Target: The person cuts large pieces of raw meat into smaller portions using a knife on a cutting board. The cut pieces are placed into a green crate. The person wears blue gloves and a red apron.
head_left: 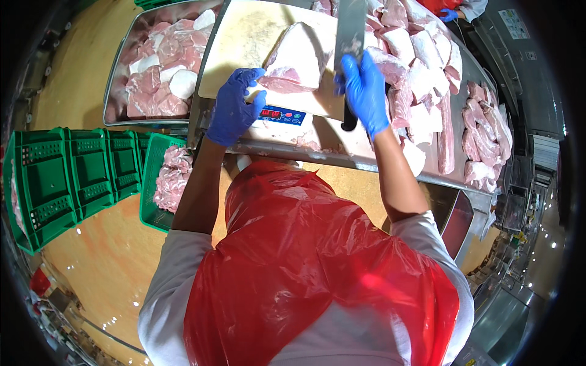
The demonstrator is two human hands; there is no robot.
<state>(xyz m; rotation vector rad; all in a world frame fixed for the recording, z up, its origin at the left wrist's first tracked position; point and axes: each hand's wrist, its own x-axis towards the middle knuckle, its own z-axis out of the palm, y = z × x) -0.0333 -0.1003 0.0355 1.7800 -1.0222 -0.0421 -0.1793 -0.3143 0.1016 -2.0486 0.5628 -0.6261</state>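
Observation:
My left hand (237,107), blue-gloved, is at the left lower edge of a pale cutting board (238,36), fingers curved and apart at the left end of a raw meat slab (296,58) with white fat; whether it touches is unclear. My right hand (366,91), also gloved, is closed on a large knife (351,24), its broad blade pointing away from me at the board's right side and its dark handle end showing below my fingers. A small digital scale (284,114) with a lit display sits below the board's near edge.
A metal tray (116,91) of meat stands left, beside green crates (76,177) and a meat-filled basket (149,207). Meat pieces (421,73) cover the steel table (381,165) at right, with another pile (482,134) beyond. Another person's gloved hand (448,15) shows top right.

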